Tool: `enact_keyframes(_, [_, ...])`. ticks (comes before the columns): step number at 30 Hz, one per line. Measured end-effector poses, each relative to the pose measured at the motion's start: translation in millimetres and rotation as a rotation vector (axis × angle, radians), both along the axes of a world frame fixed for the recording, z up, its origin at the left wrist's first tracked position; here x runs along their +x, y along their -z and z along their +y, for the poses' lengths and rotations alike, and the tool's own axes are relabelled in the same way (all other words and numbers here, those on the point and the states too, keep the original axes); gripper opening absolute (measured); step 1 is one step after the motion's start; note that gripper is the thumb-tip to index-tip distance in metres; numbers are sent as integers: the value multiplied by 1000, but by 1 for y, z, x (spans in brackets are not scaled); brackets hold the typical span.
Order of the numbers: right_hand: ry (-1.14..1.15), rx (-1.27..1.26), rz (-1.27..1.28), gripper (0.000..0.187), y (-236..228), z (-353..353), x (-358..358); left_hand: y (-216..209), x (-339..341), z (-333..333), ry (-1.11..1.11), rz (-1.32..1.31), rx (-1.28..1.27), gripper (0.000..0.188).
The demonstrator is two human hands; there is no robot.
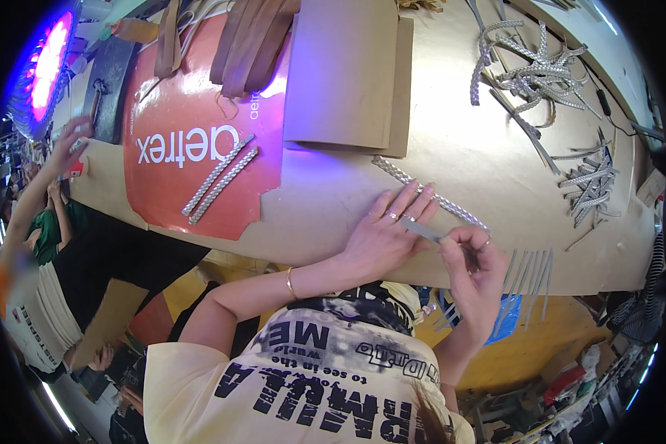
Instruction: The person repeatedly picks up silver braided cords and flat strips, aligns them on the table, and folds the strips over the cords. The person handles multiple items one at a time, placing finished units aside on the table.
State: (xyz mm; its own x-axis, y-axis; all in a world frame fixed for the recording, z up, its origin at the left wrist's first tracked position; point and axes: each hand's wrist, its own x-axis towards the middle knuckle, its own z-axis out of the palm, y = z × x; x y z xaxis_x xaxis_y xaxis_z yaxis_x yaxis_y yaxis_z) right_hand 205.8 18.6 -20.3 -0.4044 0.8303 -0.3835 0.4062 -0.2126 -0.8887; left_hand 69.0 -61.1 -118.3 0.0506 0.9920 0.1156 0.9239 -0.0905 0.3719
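A silver-grey braided cord lies slantwise on the tan-covered table. My left hand rests flat over it, fingers stretched out and a ring on one of them. Between thumb and fingers, my right hand pinches a thin grey strip just above the table's near edge. The far end of that strip reaches the left hand's fingers; whether they grip it is unclear. Two shorter braided cords lie side by side on a red printed sheet to the left.
Several grey strips overhang the near edge at right. Braided pieces form a loose pile at far right and a smaller heap nearer. Folded brown cardboard and brown straps lie beyond. A co-worker's hand is at left.
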Motion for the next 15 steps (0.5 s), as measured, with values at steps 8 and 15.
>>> enact_keyframes(8, [-26, -124, 57, 22, 43, 22, -11, -17, -12, 4, -236, -837, -112, 40])
enact_keyframes(15, [-148, -134, -25, 19, 47, 25, -8, -20, -33, 12, -511, -1559, -242, 18])
